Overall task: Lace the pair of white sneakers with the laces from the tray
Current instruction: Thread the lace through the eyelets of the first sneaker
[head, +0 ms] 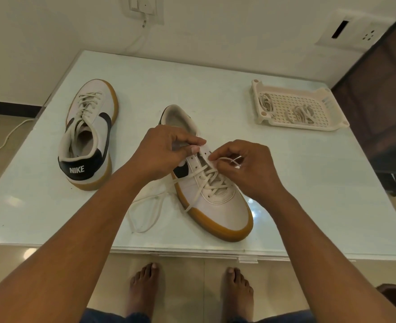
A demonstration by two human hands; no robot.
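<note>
Pale glass table (285, 183), second sneaker roughly half laced.
My right hand (246, 169) pinches the lace tip (225, 159) just beside the upper eyelets, while my left hand (166, 150) pinches the eyelet flap of the near sneaker (218, 206), whose toe points at me. Its lower rows are crossed and the top holes look empty. The loose lace end (145, 210) trails on the table to the left. Far left, the other sneaker (87, 134) appears fully laced. Spare laces (300, 114) lie in the tray (257, 101), far right.
</note>
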